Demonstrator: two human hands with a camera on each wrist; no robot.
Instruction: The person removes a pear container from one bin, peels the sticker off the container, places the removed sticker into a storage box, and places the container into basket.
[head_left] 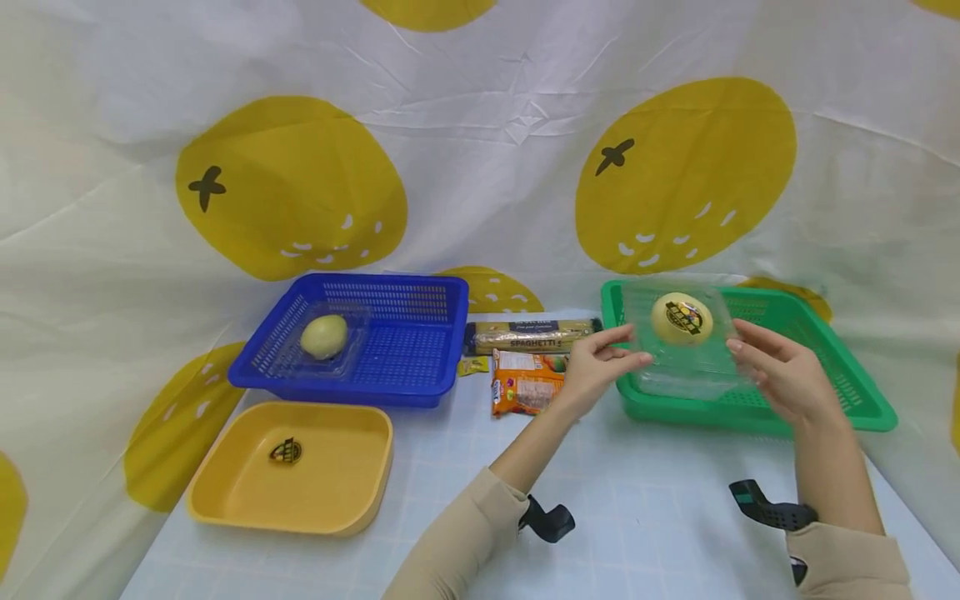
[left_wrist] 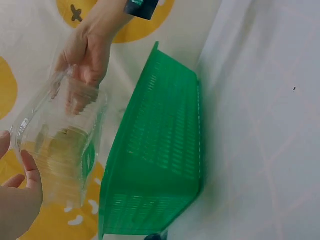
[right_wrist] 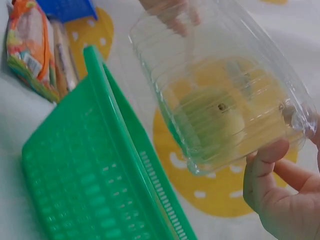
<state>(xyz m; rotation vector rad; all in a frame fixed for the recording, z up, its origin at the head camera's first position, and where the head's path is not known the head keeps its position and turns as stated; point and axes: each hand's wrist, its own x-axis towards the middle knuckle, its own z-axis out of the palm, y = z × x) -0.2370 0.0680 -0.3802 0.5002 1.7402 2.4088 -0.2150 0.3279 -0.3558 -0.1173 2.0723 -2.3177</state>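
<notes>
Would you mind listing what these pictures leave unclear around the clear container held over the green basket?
- Sticker print on the round yellow item in the clear container: too small in the head view.
- Left hand: cut off by the left wrist view's edge.
- Floor of the green basket: partly hidden by container and right hand.

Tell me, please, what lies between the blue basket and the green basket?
In the head view, a spaghetti pack and an orange snack bag lie between blue basket and green basket.
</notes>
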